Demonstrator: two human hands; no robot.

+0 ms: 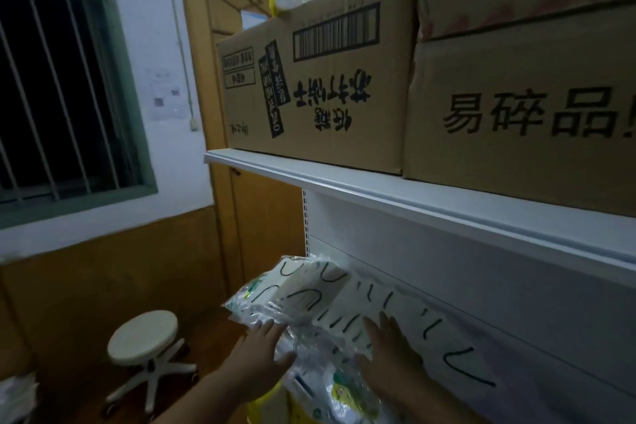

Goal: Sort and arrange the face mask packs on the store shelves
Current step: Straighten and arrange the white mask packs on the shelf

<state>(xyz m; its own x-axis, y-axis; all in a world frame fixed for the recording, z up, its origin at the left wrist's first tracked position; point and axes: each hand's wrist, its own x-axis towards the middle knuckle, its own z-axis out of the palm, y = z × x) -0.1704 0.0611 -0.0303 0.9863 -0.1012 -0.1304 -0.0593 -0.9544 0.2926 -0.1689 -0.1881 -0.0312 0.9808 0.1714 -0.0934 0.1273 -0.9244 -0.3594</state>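
Under the white shelf (pixel 413 196) carrying cardboard boxes (pixel 320 86), the left hand (pixel 258 351) and right hand (pixel 389 351) press with straight, spread fingers on the leaning face mask packs (pixel 320 289), apparently aligning them; next they probably need pushing upright.

The right-hand cardboard box (pixel 523 113) on the upper shelf carries large black printed characters reading 易碎品 followed by an exclamation mark. The left-hand cardboard box (pixel 316 79) beside it bears a barcode (pixel 336 32) and black printing that stands upside down; its larger characters and the framed label panels near its left edge are not legible with confidence. A paper notice (pixel 162 95) on the wall is too blurred to read.
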